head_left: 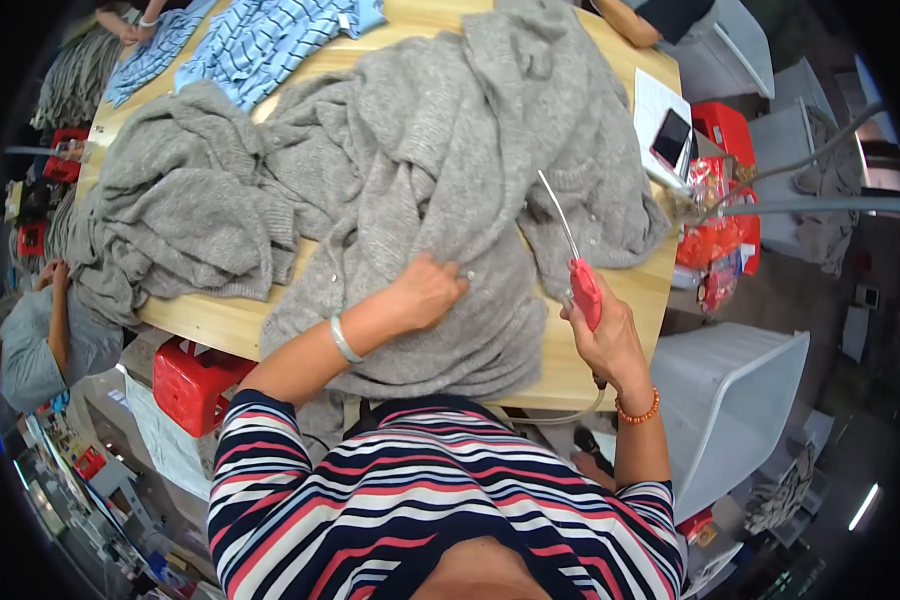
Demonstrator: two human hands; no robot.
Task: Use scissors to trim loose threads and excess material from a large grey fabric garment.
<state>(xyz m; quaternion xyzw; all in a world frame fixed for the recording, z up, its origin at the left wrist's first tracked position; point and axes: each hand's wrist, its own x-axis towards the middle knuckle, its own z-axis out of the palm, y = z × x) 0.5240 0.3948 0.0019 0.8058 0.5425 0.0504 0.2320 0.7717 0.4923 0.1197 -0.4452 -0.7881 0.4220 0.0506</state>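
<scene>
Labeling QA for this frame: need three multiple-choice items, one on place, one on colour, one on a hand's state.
1. Where does the left hand rest?
A. on the grey knit cardigan
B. on the phone
C. on the white bin

2. What colour is the handle of the long-bladed tool?
A. blue
B. red
C. black

3. What is the right hand doing?
A. lying flat and empty
B. closed around the tool's handle
C. pinching the striped fabric

Answers: 1 A, the fingers press into the cardigan on the wooden table. 2 B, the handle above the fist is red, with a thin metal blade pointing up. 3 B, the fingers wrap the handle and the hand is clear of the table edge.
</scene>
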